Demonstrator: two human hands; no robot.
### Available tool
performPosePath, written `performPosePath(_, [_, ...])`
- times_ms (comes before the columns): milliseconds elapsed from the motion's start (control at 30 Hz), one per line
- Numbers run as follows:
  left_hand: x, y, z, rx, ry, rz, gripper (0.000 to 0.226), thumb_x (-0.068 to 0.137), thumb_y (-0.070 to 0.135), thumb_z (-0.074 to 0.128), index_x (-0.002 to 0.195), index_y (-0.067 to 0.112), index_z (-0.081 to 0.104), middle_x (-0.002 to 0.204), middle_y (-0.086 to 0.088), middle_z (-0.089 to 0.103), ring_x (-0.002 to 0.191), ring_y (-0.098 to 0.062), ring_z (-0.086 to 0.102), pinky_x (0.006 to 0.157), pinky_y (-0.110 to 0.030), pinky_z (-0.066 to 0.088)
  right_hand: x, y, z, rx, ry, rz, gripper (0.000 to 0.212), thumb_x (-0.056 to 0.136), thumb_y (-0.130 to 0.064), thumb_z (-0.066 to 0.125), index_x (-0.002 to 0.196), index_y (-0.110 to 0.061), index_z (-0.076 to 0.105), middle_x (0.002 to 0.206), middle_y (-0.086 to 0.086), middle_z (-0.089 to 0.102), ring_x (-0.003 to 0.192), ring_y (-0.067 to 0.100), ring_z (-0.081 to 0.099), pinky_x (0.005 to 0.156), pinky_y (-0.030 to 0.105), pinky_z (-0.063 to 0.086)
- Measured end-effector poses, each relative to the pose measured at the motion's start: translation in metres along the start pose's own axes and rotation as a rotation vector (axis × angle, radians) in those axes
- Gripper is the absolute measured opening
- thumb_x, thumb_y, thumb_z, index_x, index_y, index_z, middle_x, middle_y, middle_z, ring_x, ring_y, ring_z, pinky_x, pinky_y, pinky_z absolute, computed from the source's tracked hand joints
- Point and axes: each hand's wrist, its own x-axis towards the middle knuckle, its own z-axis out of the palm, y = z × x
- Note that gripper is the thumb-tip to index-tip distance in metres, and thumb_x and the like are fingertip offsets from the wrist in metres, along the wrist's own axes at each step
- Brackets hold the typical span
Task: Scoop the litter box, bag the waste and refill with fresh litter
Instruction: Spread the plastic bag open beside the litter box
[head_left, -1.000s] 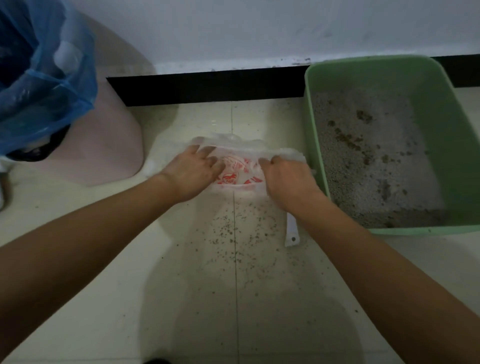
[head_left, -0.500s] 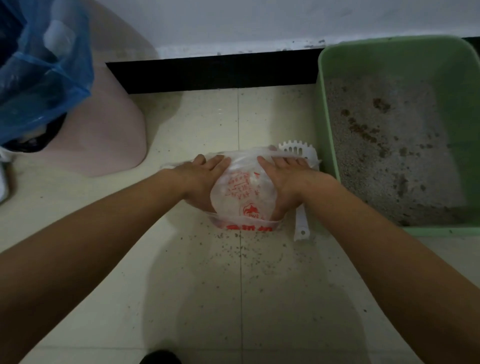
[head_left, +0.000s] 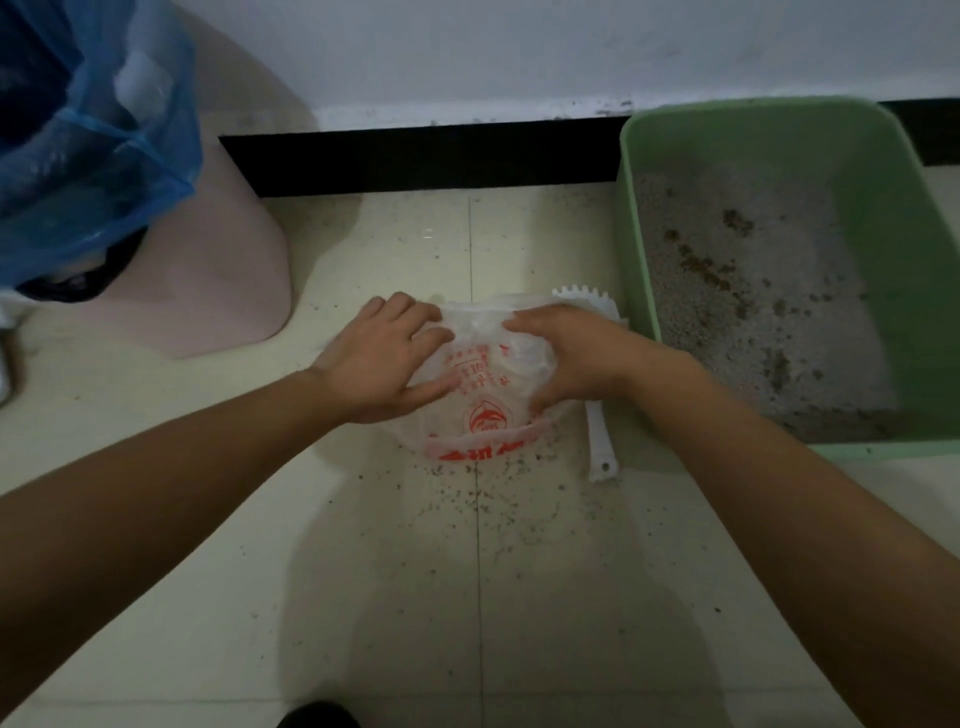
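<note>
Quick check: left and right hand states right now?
Left hand: open, fingers flat on the plastic bag.
Right hand: curled, gripping the plastic bag.

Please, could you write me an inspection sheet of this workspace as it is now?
Surface: tiled floor, litter grains scattered near the bag.
Job's things: plastic bag on floor; white scoop lying between bag and green litter box, which holds soiled litter.
Clutter: nothing seen.
Hands: left hand rests flat on the bag; right hand grips it.
Cables: nothing seen.
Surroundings: pink bin with blue liner, white wall, black skirting.
</note>
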Motion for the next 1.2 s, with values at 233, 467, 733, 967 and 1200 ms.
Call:
performPosePath(233, [0.001, 0.015, 0.008, 0.129, -0.171, -0.031, 0.053, 0.096, 0.043, 0.039, 0.143, 0.019, 0.037, 0.128, -0.008, 0.048, 0.116, -0.026, 0.043, 0.099, -0.04, 0.036, -0.001, -0.004, 0.015, 0.017, 0.303, 0.013, 0.041, 0.094, -0.021, 0.06, 0.135, -0.022, 0.056, 0.134, 0.002, 0.053, 0.121, 0.019, 0.055, 0.105, 0.038, 0.046])
performPosePath(467, [0.006, 0.028, 0.013, 0.014, -0.355, -0.313, 0.056, 0.096, 0.046, 0.041, 0.144, 0.018, 0.033, 0.133, -0.014, 0.038, 0.119, -0.029, 0.045, 0.094, -0.041, 0.044, -0.009, -0.013, 0.042, 0.146, 0.65, -0.028, 0.027, 0.095, -0.011, 0.052, 0.121, -0.01, 0.061, 0.122, 0.01, 0.054, 0.105, 0.021, 0.055, 0.088, 0.037, 0.051])
performPosePath(733, [-0.001, 0.027, 0.01, -0.043, -0.43, -0.452, 0.056, 0.095, 0.048, 0.041, 0.137, 0.01, 0.04, 0.13, -0.015, 0.038, 0.113, -0.03, 0.048, 0.085, -0.04, 0.047, -0.023, -0.009, 0.033, 0.04, 0.029, 0.603, 0.089, 0.093, -0.025, 0.059, 0.154, -0.002, -0.002, 0.137, 0.019, 0.049, 0.12, 0.035, 0.055, 0.089, 0.039, 0.05])
performPosePath(967, [-0.006, 0.024, -0.003, -0.038, -0.411, -0.472, 0.055, 0.095, 0.045, 0.046, 0.138, 0.011, 0.036, 0.131, -0.016, 0.04, 0.114, -0.032, 0.05, 0.085, -0.04, 0.048, -0.027, -0.011, 0.057, 0.233, 0.247, 0.554, 0.077, 0.1, -0.021, 0.046, 0.151, -0.013, -0.011, 0.133, 0.025, 0.05, 0.101, 0.035, 0.061, 0.085, 0.044, 0.055])
performPosePath(1200, [0.004, 0.019, -0.023, 0.092, -0.379, -0.457, 0.048, 0.096, 0.049, 0.039, 0.129, 0.016, 0.05, 0.122, -0.009, 0.053, 0.11, -0.026, 0.053, 0.082, -0.036, 0.044, -0.035, -0.038, -0.038, 0.351, 0.601, 0.435, 0.069, 0.1, -0.017, 0.047, 0.154, -0.005, 0.007, 0.144, 0.017, 0.043, 0.114, 0.033, 0.056, 0.085, 0.04, 0.05])
